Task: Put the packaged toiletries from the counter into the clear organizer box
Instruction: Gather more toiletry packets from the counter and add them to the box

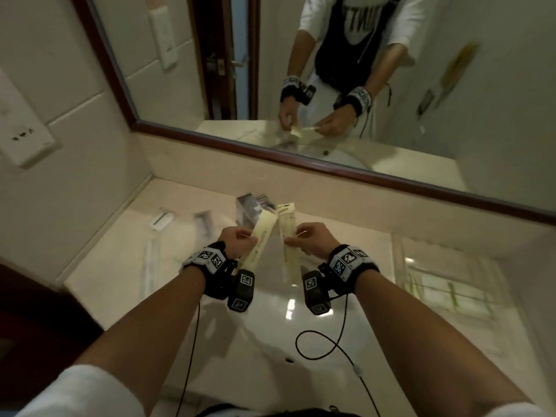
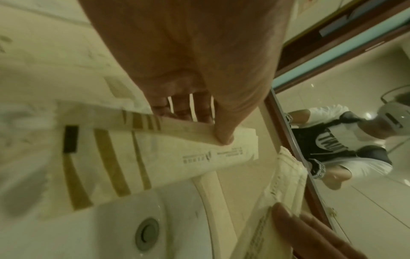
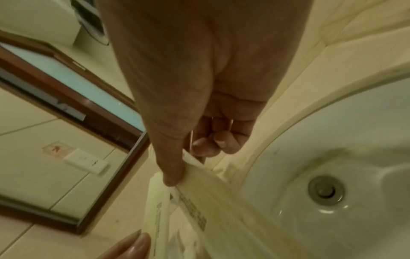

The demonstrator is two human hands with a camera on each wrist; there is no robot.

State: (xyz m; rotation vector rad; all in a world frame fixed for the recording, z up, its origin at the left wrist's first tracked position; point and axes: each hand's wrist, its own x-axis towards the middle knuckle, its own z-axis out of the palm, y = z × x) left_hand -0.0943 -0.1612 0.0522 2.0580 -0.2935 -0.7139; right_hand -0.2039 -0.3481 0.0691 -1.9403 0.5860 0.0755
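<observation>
My left hand [image 1: 240, 239] pinches a long cream packet [image 1: 261, 236] between thumb and fingers above the sink; the left wrist view shows the thumb [image 2: 224, 133] pressed on that packet [image 2: 155, 157]. My right hand [image 1: 307, 236] pinches a second cream packet [image 1: 287, 233], seen in the right wrist view as the thumb [image 3: 170, 175] on the packet [image 3: 199, 210]. The two packets stand close together, tilted upward. Just beyond them, blurred, the clear organizer box [image 1: 251, 206] stands on the counter [image 1: 120, 236]. More packets [image 1: 161, 221] lie on the counter to its left.
The white sink basin [image 1: 270, 326] lies under my hands, its drain [image 3: 325, 190] visible. A brown-framed mirror [image 1: 331, 170] runs along the back wall. A wall socket plate [image 1: 21, 130] is on the left wall. Cables hang from both wrists.
</observation>
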